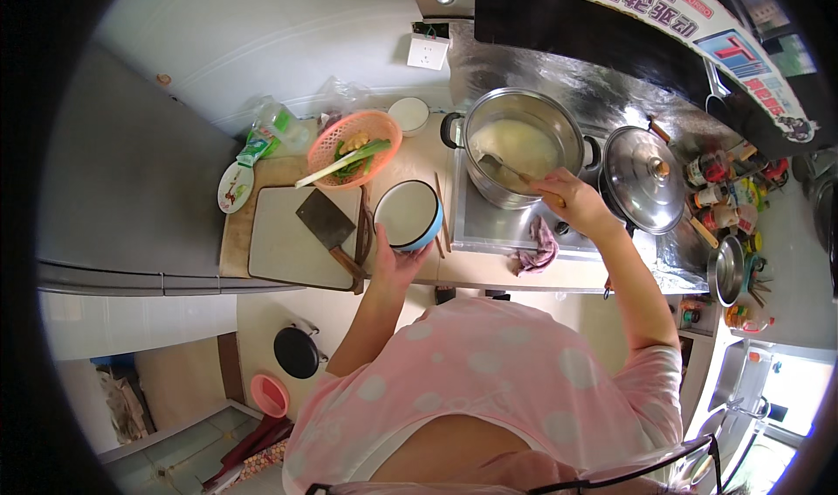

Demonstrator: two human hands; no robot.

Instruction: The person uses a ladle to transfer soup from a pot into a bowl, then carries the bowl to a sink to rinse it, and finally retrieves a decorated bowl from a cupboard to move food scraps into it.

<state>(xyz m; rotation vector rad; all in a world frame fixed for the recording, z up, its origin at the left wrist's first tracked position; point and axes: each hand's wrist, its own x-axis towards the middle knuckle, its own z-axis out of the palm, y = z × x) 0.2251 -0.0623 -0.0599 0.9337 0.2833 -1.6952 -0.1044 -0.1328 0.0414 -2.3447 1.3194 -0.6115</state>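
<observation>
A blue enamel-like bowl (432,230) with a dark rim and white inside rests in my left hand (395,264), above the counter's front part. Whether the bowl holds any liquid, I cannot tell. My right hand (576,200) grips the wooden handle of a metal ladle (507,166), whose head dips into pale yellowish liquid (524,138). This liquid fills the lower part of a large two-handled stainless-steel pot (491,184) on the stove. Between bowl and stove lie wooden chopsticks (446,217), partly hidden by the bowl.
Left of the bowl, a cleaver (324,217) lies on a white cutting board (278,233). Behind it, an orange basket (321,145) holds leafy greens and ginger. A lidded pan (638,194) stands right of the pot, near several seasoning bottles (717,217). A crumpled cloth (540,249) lies at the stove's front.
</observation>
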